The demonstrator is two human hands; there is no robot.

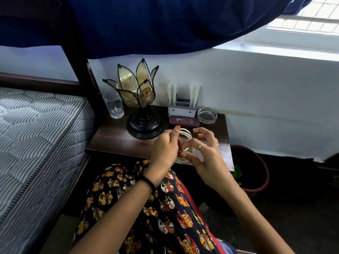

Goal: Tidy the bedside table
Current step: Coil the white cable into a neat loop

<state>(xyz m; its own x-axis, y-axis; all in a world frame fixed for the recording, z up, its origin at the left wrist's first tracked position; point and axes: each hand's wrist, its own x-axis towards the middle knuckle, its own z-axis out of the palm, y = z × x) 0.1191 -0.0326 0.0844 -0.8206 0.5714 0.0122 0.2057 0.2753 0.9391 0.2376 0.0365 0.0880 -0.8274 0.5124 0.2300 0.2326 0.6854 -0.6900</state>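
Both hands are up over the front edge of the dark wooden table [113, 136], and between them sits a coil of white cable [185, 136], looped into a neat ring. The left hand [165, 147] pinches the coil on its left side, thumb up with an orange-painted nail, fingers curled around the loops. The right hand [203, 151] comes in from the other side, its fingers loosely spread and curved, fingertips meeting the cable near the middle of the coil; whether it actually grips a strand there I cannot tell. The coil hangs just above the table edge, in front of a maroon case [184, 121] lying flat. Behind that case stands a white-and-grey holder [182, 105] against the wall, with a glass ashtray [207, 115] just beside it on the right. To the left, a petal-shaped lamp [141, 99] rises on a black base, and an empty drinking glass [113, 107] stands at the back left corner, close to the striped mattress [36, 134].
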